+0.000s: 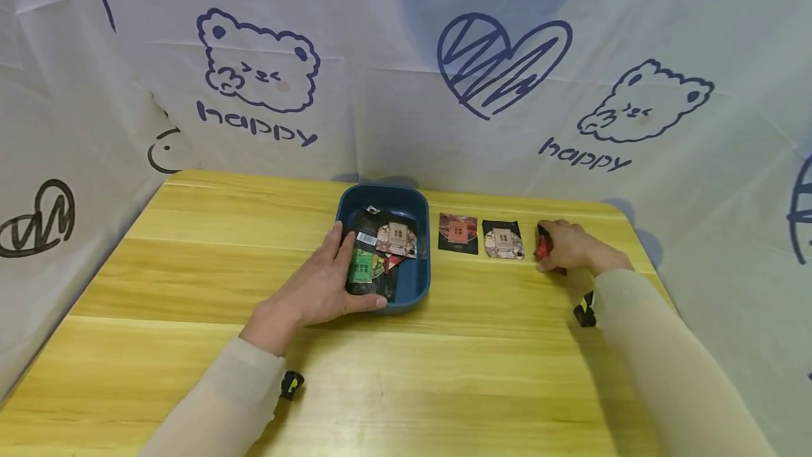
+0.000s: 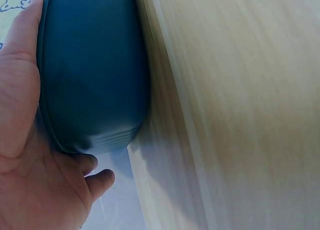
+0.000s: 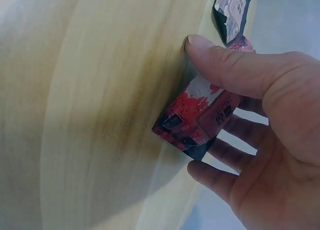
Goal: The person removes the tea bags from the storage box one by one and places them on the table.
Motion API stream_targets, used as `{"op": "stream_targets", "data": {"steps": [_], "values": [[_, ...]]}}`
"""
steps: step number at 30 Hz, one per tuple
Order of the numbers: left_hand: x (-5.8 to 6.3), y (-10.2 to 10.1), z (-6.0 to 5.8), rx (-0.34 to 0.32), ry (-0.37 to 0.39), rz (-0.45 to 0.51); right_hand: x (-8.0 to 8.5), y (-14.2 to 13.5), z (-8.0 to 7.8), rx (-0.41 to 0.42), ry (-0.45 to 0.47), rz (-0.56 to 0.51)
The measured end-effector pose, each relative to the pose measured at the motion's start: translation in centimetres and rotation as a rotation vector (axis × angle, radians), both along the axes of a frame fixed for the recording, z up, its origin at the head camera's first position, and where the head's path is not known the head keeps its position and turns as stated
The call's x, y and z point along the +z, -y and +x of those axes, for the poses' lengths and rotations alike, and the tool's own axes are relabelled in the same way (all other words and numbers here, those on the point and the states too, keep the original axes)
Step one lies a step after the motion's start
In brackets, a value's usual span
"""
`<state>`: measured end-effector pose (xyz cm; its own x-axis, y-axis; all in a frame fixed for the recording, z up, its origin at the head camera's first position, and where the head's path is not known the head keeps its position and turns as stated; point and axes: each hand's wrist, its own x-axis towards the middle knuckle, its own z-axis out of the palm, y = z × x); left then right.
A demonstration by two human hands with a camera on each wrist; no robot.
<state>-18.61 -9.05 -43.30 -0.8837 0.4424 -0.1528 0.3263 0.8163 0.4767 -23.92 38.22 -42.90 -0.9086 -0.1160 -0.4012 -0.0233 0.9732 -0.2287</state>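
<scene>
A deep blue plastic box (image 1: 417, 295) with rounded corners stands on the table, several printed sachets (image 1: 398, 240) lying in it. My left hand (image 1: 320, 281) rests spread against its left and near sides, the thumb along the near rim. The box's outer wall (image 2: 95, 75) fills much of the left wrist view. Over on the right, my right hand (image 1: 571, 245) holds a red and black sachet (image 3: 200, 113) between thumb and fingers, at the table surface. The hand covers part of this sachet in the head view.
Between box and right hand, a red-brown sachet (image 1: 458, 233) and a pale-printed black sachet (image 1: 503, 240) lie flat in a row. The wooden table (image 1: 406, 386) backs onto a white cloth (image 1: 380, 90) with drawn bears and hearts.
</scene>
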Motion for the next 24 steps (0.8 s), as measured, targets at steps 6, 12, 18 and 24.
{"op": "stream_targets", "data": {"steps": [6,12,18,24], "values": [[0.0,0.1,0.0,-0.004,-0.007,0.001,0.1,0.0,-0.1,0.03,0.033,-0.087],[-0.1,0.0,0.0,-0.008,-0.005,0.001,0.1,0.1,0.1,0.016,0.037,-0.084],[-0.1,0.0,0.0,-0.005,-0.007,0.001,0.0,0.4,0.7,0.035,-0.054,0.026],[0.0,0.0,0.0,-0.003,-0.003,0.0,-0.2,0.7,1.5,0.09,-0.139,0.089]]}}
